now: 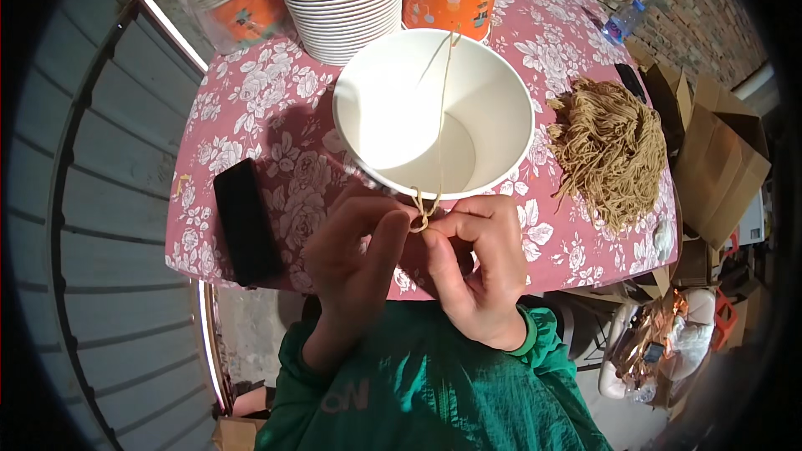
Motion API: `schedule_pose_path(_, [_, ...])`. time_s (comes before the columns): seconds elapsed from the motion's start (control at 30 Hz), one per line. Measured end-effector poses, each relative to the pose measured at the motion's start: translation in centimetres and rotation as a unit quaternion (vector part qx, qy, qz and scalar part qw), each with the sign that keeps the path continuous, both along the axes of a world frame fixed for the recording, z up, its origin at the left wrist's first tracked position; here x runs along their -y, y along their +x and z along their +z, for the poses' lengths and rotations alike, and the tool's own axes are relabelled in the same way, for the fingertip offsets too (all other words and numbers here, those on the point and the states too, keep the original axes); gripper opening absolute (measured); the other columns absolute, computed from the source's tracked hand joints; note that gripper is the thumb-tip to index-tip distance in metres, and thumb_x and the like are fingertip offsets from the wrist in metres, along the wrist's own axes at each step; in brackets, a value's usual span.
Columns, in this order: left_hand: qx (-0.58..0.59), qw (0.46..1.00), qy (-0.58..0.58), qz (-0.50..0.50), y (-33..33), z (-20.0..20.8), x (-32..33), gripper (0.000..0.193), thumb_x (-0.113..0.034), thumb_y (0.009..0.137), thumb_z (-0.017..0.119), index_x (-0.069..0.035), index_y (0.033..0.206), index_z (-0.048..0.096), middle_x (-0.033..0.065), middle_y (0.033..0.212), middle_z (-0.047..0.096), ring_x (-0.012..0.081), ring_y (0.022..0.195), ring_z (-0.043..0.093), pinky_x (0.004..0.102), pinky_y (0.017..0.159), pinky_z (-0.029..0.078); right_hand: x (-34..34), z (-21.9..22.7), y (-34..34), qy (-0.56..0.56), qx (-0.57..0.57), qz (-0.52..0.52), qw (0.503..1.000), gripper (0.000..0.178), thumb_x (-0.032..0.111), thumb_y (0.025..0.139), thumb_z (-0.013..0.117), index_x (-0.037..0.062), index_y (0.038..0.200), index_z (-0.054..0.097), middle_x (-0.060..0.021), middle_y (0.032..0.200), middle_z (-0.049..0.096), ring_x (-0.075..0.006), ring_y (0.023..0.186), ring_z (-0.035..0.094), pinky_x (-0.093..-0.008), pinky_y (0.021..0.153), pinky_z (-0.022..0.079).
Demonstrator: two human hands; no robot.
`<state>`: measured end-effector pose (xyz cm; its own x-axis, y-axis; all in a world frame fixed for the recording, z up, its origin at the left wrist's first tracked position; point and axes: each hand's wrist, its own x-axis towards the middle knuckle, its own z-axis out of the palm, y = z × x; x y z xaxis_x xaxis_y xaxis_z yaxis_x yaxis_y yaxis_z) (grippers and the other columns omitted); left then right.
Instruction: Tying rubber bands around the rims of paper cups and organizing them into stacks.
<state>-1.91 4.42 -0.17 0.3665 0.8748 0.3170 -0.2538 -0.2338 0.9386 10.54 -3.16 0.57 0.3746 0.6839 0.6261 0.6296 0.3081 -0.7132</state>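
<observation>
A large white paper bucket [501,108] stands with its mouth facing me near the table's front edge. One thin tan cord [443,108] runs across its mouth, from the far rim to the near rim. At the near rim the cord forms a small loop [424,215]. My left hand [355,255] pinches the loop from the left, its fingers closed. From the right, my right hand [480,263] grips the same cord between thumb and forefinger. Fingers partly cover the cord ends, so I cannot tell whether the knot is tight.
A flowered pink tablecloth [551,259] covers the table. Cut tan cords [610,150] lie heaped at right, and a black phone [248,221] at left. Behind the bucket stand stacked white buckets [338,0] and an orange-green bucket [451,0]. Cardboard boxes [718,159] crowd the right side.
</observation>
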Motion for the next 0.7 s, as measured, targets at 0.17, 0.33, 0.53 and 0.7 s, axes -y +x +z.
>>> schedule_pose_path(0.17, [-0.025, 0.998, 0.041, 0.034, 0.5, 1.2, 0.0, 0.005, 0.0, 0.094, 0.069, 0.003, 0.098, 0.069, 0.0049, 0.088, 0.065, 0.0066, 0.072, 0.059, 0.0208, 0.064, 0.044, -0.2, 0.3, -0.3, 0.01, 0.049, -0.009, 0.999, 0.017, -0.006, 0.085, 0.073, -0.0056, 0.1, 0.066, -0.0165, 0.096, 0.06, -0.0242, 0.081, 0.058, -0.03, 0.066, 0.046])
schedule_pose_path(0.33, [-0.01, 1.0, -0.025, -0.001, 1.3, 1.6, 0.2, 0.004, 0.002, 0.094, 0.069, 0.002, 0.098, 0.068, -0.0003, 0.084, 0.064, 0.0027, 0.073, 0.057, 0.0201, 0.063, 0.044, -0.3, 0.1, -0.4, 0.032, 0.102, -0.028, 0.994, 0.017, -0.007, 0.085, 0.073, -0.0065, 0.1, 0.065, -0.0178, 0.095, 0.06, -0.027, 0.082, 0.06, -0.0326, 0.068, 0.048])
schedule_pose_path(0.53, [0.047, 0.973, -0.213, -0.08, 1.0, 1.5, 0.3, 0.003, -0.003, 0.097, 0.065, 0.0, 0.097, 0.067, -0.0024, 0.083, 0.065, 0.0017, 0.074, 0.055, 0.0189, 0.065, 0.042, 0.2, -0.6, -0.5, 0.026, 0.109, -0.037, 0.993, 0.017, -0.006, 0.086, 0.073, -0.0067, 0.099, 0.063, -0.018, 0.094, 0.06, -0.0282, 0.082, 0.06, -0.0331, 0.069, 0.049])
schedule_pose_path(0.7, [0.148, 0.949, -0.252, -0.121, 1.3, 1.4, 0.1, 0.005, -0.005, 0.098, 0.064, -0.002, 0.097, 0.068, -0.0011, 0.085, 0.066, 0.0035, 0.07, 0.054, 0.0204, 0.064, 0.041, 0.0, -0.5, -0.4, 0.022, 0.061, -0.024, 0.998, 0.013, -0.007, 0.088, 0.071, -0.0057, 0.099, 0.063, -0.0174, 0.094, 0.062, -0.0281, 0.083, 0.061, -0.0329, 0.069, 0.049])
